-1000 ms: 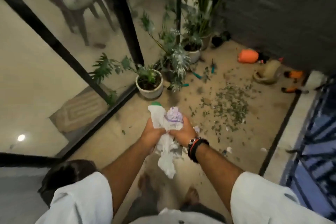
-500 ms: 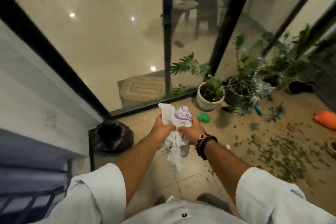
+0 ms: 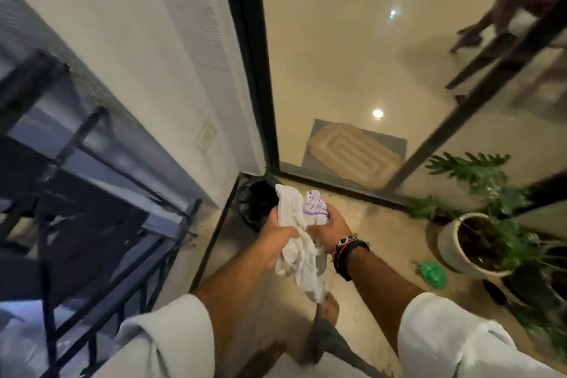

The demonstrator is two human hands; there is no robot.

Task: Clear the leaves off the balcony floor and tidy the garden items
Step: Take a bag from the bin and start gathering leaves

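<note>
Both hands clutch crumpled white bag, mid-frame.
Left hand and right hand curled tight round white bag; black bin bag just beyond, far corner. Potted plant right.

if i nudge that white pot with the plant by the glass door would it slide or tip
The round white ceramic pot probably slides rather than tips: it sits squat on the smooth tiled floor. Likely heavy, being filled with dark soil. Its leafy green plant leans toward the glass, so a high shove might rock it.
</note>
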